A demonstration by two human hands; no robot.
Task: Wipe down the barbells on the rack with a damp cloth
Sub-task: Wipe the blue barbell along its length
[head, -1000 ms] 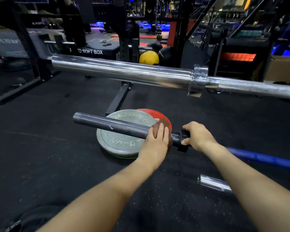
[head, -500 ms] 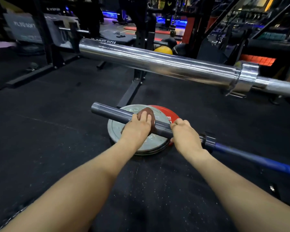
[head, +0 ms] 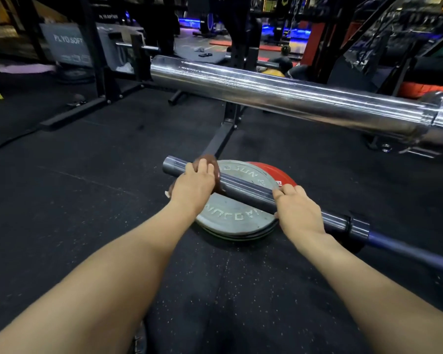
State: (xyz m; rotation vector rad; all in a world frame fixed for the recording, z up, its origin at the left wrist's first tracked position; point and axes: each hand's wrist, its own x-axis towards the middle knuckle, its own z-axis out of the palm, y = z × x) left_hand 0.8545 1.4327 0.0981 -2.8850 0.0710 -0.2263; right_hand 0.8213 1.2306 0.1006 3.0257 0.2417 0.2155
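Two bare forearms reach forward from the bottom of the view over the black speckled rubber floor (head: 62, 200). Between the hands lies the lower barbell (head: 246, 191), its dark grey sleeve smooth and dully shining, ending at a collar on the right where a blue shaft runs off toward the lower right edge. Its long axis goes from the upper left, where the open sleeve end shows, down to the right, and the sleeve passes over a stack of grey weight plates (head: 235, 221) lying flat on the floor, with a red plate (head: 279, 175) partly showing behind them.

The left hand (head: 193, 185) grips a brown cloth (head: 211, 164) wrapped round the sleeve near its open end, fingers curled over the top. The right hand (head: 298, 210) clasps the bare sleeve nearer the collar, fingers curled over it, wrist bent slightly inward.

Farther back and higher, a thick chrome barbell sleeve (head: 279, 98) crosses the view on the same slant, its collar at the right edge. Behind it stand black rack uprights (head: 230, 116) and a grey plyo soft box (head: 67, 44).
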